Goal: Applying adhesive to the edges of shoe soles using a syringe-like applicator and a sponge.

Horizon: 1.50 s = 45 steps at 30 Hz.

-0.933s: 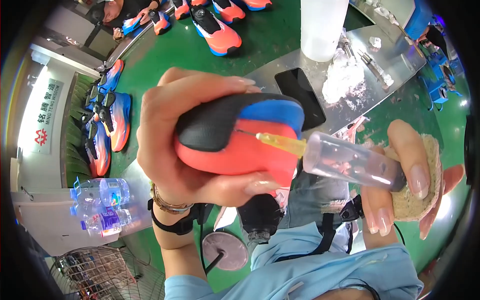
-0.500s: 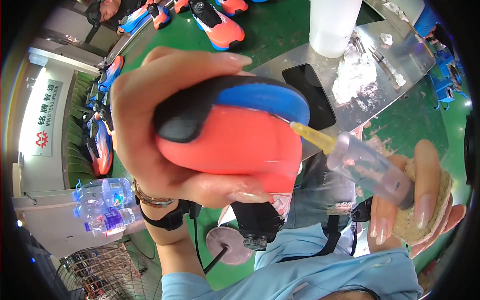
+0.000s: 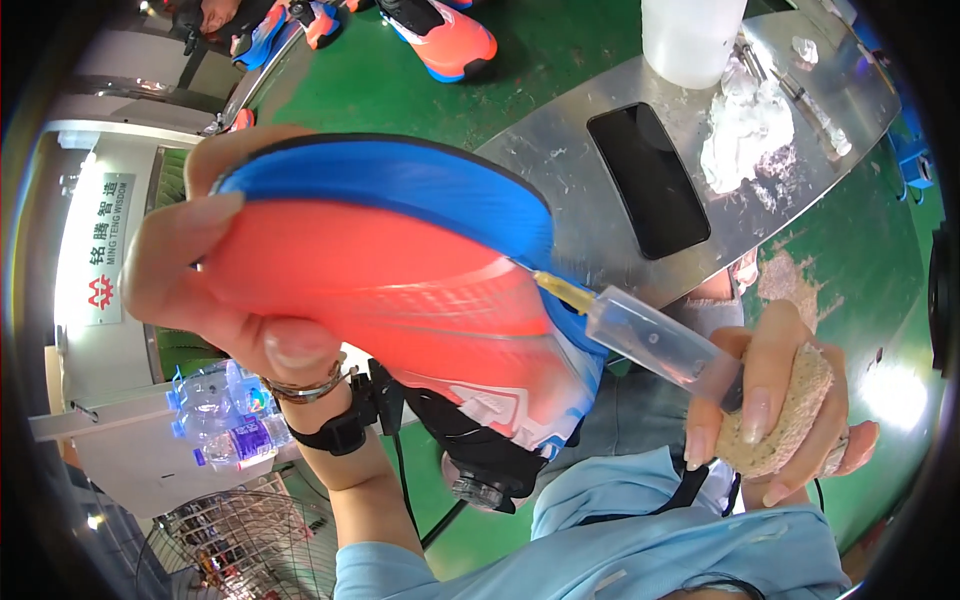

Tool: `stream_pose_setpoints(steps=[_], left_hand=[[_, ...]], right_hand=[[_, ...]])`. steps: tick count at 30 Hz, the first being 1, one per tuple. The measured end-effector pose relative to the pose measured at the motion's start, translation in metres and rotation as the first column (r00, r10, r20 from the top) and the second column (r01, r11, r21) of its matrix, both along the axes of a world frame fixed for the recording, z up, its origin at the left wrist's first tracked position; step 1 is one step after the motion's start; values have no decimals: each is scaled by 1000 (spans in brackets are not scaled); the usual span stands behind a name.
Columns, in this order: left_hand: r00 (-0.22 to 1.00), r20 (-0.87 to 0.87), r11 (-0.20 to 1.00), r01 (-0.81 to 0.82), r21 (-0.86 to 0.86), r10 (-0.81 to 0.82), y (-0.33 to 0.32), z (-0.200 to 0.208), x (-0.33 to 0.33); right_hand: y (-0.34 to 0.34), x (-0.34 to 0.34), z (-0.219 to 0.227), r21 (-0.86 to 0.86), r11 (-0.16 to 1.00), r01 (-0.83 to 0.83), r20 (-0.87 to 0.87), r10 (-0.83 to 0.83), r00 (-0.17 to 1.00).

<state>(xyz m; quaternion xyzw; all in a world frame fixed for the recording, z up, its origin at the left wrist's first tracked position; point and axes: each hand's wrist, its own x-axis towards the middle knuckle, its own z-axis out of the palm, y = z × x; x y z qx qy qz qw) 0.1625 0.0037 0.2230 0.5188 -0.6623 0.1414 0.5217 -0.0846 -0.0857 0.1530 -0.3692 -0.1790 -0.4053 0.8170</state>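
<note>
My left hand grips a coral, blue and black sports shoe by its toe end, tilted on its side so the seam between coral upper and blue sole faces up. A black dial hangs at the shoe's lower side. In my right hand is a clear syringe with a yellow needle hub; the needle tip meets the seam. That same hand also holds a beige cloth pad, pressed between fingers and palm.
A metal plate on the green table bears a black phone, a white container and crumpled white tissue. More coral shoes stand beyond. Plastic bottles and a wire fan are at lower left.
The shoe has turned, now showing its long side instead of its toe. My right hand with the syringe has shifted left, its needle staying at the seam.
</note>
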Motion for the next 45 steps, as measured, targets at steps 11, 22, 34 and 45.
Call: stream_pose_setpoints(steps=[11, 22, 34, 45], left_hand=[[868, 139, 878, -468, -95, 477, 4, -12, 30], [892, -13, 888, -448, 107, 452, -12, -29, 46], [807, -475, 916, -190, 354, 351, 26, -98, 107], [407, -569, 699, -367, 614, 714, 130, -81, 45]], right_hand=[[15, -5, -20, 90, 996, 28, -238, -5, 971], [8, -41, -32, 2, 989, -145, -537, 123, 834], [21, -45, -46, 34, 999, -29, -564, 43, 825], [38, -13, -58, -95, 973, 212, -470, -231, 852]])
